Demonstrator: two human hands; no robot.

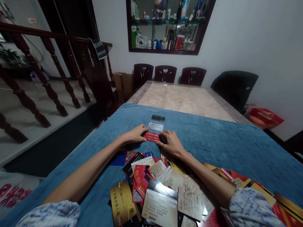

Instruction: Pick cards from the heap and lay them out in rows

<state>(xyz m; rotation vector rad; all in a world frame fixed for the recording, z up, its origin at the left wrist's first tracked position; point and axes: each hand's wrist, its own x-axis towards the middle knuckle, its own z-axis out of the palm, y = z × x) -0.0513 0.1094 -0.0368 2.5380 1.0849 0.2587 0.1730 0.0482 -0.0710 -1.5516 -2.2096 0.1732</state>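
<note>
Both my hands reach forward over a blue cloth (219, 139) on a long table. My left hand (135, 133) and my right hand (171, 143) hold the two ends of a red card (152, 137) lying flat on the cloth, fingers curled onto its edges. Just beyond it lie a white card (155, 126) and a dark card (158, 118) in a line. A loose heap of several cards (163, 198), red, gold, black and white, spreads under my forearms near me.
Past the cloth the bare marble tabletop (183, 99) runs to three dark wooden chairs (165, 73) and a black chair (233, 86). A wooden stair railing (36, 64) stands at left. A wall cabinet (167, 18) holds bottles and a plush toy.
</note>
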